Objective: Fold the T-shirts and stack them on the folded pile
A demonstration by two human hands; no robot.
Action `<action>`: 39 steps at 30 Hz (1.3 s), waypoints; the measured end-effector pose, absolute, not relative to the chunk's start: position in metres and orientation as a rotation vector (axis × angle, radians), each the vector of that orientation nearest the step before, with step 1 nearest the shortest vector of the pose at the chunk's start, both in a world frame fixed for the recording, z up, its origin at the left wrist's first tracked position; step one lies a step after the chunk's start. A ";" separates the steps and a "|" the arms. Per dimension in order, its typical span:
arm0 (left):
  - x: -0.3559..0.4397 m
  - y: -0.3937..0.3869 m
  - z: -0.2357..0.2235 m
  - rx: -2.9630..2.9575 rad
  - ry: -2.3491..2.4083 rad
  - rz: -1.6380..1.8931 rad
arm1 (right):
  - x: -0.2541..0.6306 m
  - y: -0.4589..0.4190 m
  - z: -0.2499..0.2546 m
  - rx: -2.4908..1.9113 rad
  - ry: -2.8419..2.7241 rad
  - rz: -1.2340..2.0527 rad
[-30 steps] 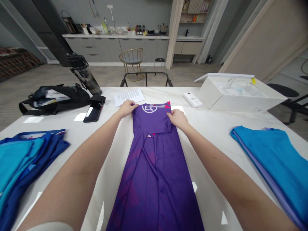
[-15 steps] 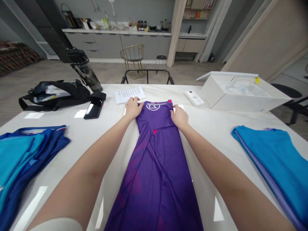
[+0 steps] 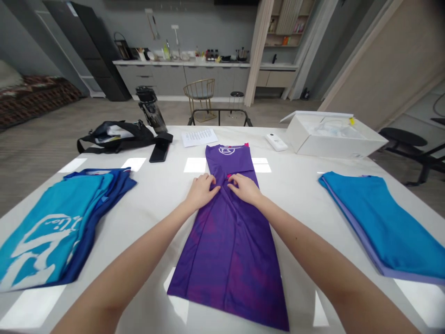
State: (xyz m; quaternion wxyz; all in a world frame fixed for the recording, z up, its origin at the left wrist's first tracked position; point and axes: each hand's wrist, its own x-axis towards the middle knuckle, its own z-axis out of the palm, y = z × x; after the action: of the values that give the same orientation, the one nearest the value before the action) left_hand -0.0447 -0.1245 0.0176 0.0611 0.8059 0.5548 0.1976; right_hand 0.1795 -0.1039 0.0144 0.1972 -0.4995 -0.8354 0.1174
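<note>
A purple shirt (image 3: 229,236) lies lengthwise down the middle of the white table (image 3: 163,195), folded into a long narrow strip with its white logo at the far end. My left hand (image 3: 202,190) rests on the cloth just below the folded-over sleeve edge, fingers curled and pressing. My right hand (image 3: 244,188) lies beside it on the same spot, fingers bent onto the fabric. The two hands almost touch at the shirt's centre line.
A pile of blue and teal shirts (image 3: 59,222) lies at the left, a teal stack (image 3: 378,222) at the right. Farther back are a black bag (image 3: 116,136), a phone (image 3: 159,150), a paper sheet (image 3: 199,137), a white remote (image 3: 276,142) and an open white box (image 3: 333,134).
Both hands have come back from the shirt's far corners to its middle and closer together. The view has pulled back and risen, showing more of the table.
</note>
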 end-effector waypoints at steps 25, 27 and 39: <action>-0.068 -0.338 0.022 2.344 1.998 0.284 | 0.123 -0.272 0.021 -1.208 -2.621 0.028; -0.067 -0.337 0.024 2.225 1.880 0.484 | 0.116 -0.272 0.022 -1.168 -2.616 0.071; -0.042 -0.396 0.024 2.377 1.899 0.495 | 0.140 -0.275 0.029 -1.204 -2.486 0.218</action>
State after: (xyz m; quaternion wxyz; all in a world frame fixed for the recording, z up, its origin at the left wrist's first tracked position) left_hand -0.0419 -0.3957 0.0236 0.0293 0.7708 0.6158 0.1606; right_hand 0.1401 -0.2749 0.0289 0.1843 -0.4272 -0.8818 0.0774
